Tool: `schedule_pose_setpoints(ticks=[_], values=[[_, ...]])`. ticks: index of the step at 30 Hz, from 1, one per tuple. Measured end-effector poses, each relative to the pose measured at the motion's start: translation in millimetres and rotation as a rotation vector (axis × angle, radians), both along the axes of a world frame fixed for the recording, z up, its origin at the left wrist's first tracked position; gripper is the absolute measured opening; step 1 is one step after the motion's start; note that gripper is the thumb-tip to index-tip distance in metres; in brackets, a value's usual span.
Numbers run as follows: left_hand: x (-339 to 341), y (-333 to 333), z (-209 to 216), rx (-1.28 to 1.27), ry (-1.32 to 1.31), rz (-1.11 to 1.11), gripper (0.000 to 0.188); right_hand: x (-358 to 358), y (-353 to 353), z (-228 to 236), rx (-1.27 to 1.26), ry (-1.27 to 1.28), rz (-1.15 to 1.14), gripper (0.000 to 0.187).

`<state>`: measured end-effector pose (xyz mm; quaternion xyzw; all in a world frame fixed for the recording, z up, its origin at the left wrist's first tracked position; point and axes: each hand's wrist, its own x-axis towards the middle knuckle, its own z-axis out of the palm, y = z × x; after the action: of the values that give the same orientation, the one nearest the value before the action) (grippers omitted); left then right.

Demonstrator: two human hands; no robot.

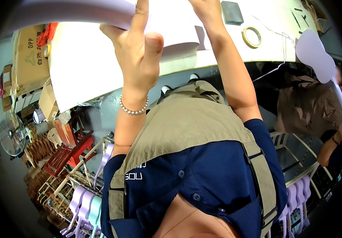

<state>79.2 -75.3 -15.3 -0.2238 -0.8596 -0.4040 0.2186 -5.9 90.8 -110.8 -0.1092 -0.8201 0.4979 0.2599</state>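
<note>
Nearest the lens: a navy shirt [202, 174] under an olive apron [187, 123]. Both arms reach up to a pale lilac sheet [99, 10] curling over the white table [91, 63]. Left hand [137, 55], beaded bracelet [133, 109] at the wrist, pinches the sheet's edge, forefinger over, thumb under. Right hand [204, 10] lies against the sheet, fingers cut off by the frame, so its grip cannot be told. Judged: keeping both edges level would avoid creasing. Sheet: smooth, matte, bowed. Beyond: tape ring [252, 37], grey block [232, 12], pastel hangers [85, 206].
</note>
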Motion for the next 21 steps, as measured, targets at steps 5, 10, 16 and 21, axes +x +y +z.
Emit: schedule_pose_setpoints(ticks=[5,10,16,21], values=[[-3,0,-6,0.109,-0.038,-0.083,0.091,-12,39,-75,0.022,-0.245,-0.034,0.057],[-6,10,-1,0.256,-0.136,-0.243,0.085,-11,62,-98,-0.194,-0.343,0.075,0.069],[-7,11,-2,0.204,-0.101,-0.145,0.085,65,1,20,-0.557,-0.059,0.602,0.053],[10,25,18,0.056,-0.096,-0.021,0.088,88,-21,60,-0.81,-0.15,0.723,0.045]])
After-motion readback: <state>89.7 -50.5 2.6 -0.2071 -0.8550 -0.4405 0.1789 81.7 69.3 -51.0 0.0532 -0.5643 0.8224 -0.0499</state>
